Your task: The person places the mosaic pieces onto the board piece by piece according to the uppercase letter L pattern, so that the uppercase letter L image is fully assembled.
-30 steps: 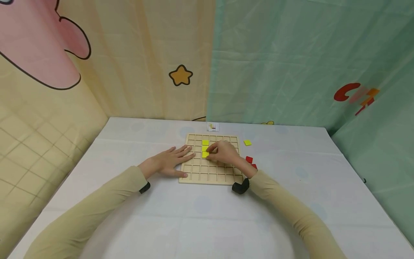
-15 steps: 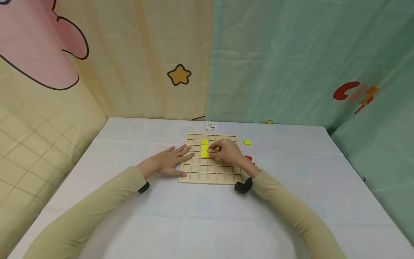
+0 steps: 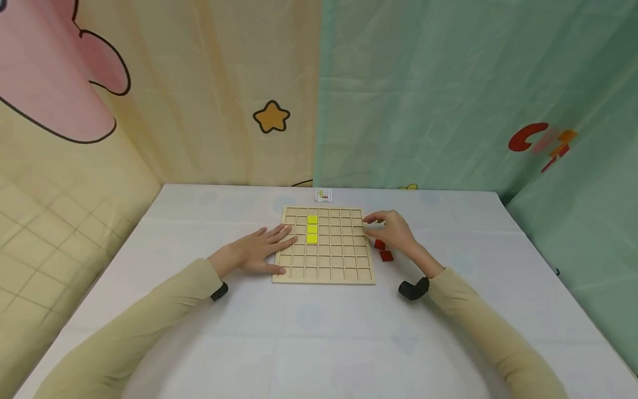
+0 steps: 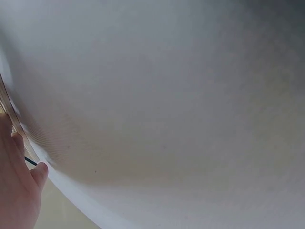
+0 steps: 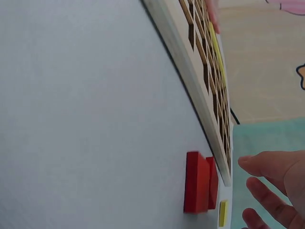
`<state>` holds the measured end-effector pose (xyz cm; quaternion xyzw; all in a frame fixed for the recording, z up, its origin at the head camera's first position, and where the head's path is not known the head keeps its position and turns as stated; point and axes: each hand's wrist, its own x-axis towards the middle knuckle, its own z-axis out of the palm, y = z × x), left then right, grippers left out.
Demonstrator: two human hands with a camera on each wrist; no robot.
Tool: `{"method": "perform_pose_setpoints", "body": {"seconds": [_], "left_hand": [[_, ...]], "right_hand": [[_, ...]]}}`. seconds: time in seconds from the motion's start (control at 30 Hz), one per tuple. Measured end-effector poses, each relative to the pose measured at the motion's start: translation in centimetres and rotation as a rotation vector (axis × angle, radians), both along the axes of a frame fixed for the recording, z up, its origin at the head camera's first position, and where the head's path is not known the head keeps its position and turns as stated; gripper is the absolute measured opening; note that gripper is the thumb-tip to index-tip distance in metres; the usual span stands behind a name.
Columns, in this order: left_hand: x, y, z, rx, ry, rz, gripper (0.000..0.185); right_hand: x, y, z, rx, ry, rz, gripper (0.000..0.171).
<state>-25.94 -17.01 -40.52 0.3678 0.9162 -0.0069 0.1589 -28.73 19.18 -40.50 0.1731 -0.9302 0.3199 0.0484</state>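
A wooden grid board [image 3: 344, 274] lies on the white table, with three yellow square tiles [image 3: 312, 229] in a column of its cells. My left hand [image 3: 256, 250] rests on the board's left edge, fingers spread. Just past the right edge, my right hand [image 3: 394, 230] hovers, thumb and fingers parted with nothing between them. A loose yellow tile [image 5: 223, 213] lies below its fingertips in the right wrist view; the hand mostly covers it in the head view. Close by on the table are two red tiles [image 3: 386, 256]. Only part of the left hand [image 4: 19, 186] shows in the left wrist view.
A small card with a printed grid pattern [image 3: 324, 195] lies behind the board. Printed curtains [image 3: 418, 100] hang along the table's back edge. A black wrist device [image 3: 413, 289] sits under the right cuff, another [image 3: 219, 291] under the left.
My right hand has moved right, from beside the yellow column over the board to the loose yellow tile. All three yellow tiles stay in their cells. The left hand keeps its place.
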Motion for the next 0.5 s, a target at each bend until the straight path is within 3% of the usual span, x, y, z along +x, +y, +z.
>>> {"method": "perform_pose_setpoints", "body": {"seconds": [0.33,0.5], "left_hand": [[-0.1,0.0,-0.1,-0.008,-0.004,0.004,0.084],[-0.1,0.0,-0.1,-0.025,0.003,0.008,0.085]], "right_hand": [[-1.9,3.1,-1.1,-0.035,-0.08,-0.073,0.035],[-3.2,3.7,-1.2,-0.02,-0.102,-0.065,0.037]]}}
